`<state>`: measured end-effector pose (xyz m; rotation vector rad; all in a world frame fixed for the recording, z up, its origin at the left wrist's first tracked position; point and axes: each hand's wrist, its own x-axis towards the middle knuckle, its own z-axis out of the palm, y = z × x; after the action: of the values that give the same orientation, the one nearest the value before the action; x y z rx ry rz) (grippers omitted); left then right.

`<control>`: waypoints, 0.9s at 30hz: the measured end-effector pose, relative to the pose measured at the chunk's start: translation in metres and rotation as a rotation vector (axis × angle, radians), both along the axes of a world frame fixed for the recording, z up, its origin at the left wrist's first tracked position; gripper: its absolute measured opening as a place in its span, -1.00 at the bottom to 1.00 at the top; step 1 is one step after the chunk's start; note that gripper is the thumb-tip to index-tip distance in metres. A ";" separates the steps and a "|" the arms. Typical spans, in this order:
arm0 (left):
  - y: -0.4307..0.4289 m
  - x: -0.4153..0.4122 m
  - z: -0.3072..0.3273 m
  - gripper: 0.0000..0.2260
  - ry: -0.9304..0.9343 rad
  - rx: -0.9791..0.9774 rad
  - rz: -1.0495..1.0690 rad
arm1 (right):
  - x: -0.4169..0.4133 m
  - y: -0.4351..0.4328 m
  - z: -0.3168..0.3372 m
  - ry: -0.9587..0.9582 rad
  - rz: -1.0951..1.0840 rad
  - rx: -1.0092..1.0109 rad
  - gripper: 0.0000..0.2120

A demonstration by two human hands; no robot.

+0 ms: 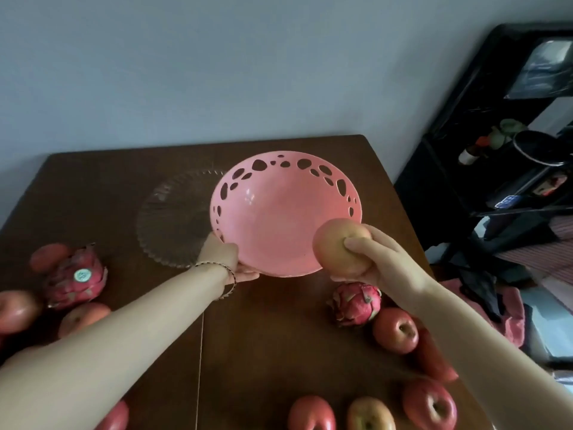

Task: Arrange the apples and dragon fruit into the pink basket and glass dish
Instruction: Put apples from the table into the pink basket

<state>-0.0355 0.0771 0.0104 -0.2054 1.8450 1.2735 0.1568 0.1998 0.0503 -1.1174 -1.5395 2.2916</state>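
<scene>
Along the bottom edge of the frame three apples (pixel 369 414) lie in a row on the dark wooden counter (pixel 263 336), and a fourth apple (pixel 116 418) peeks out at lower left under the left forearm. Further up on the right a red apple (pixel 395 330) touches a dragon fruit (pixel 355 304), with one more red fruit partly hidden behind the right forearm. At the left of the frame a second dragon fruit (pixel 74 279) carries a small round pale sticker (pixel 82 275) whose writing is too small to read; three apples surround it, one at the left edge (pixel 15 310), one below it (pixel 82 318) and one behind it (pixel 49 256). That makes two dragon fruit and at least eight apples lying loose. The right hand (pixel 381 259) is closed around a yellowish-pink apple (pixel 336 246), holding it at the near right rim of the pink basket (pixel 279 212). The left hand (pixel 229 262), a thin bracelet (pixel 228 282) on its wrist, grips the basket's near left rim, and the empty basket is tipped toward the camera. Just beyond, left of centre, the single clear ribbed glass dish (pixel 173 218) lies flat and empty, partly covered by the basket. In the upper right of the frame a black shelf (pixel 496 150) holds blurred items.
</scene>
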 end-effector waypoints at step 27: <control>-0.210 0.028 -0.081 -0.70 0.200 -0.293 -0.269 | -0.117 -0.212 -0.157 -0.547 0.557 1.101 -0.38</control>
<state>-0.0072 -0.1332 -0.0710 0.0161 2.1459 0.8616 0.0400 -0.0127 -0.1064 -1.0286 -3.0021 0.8656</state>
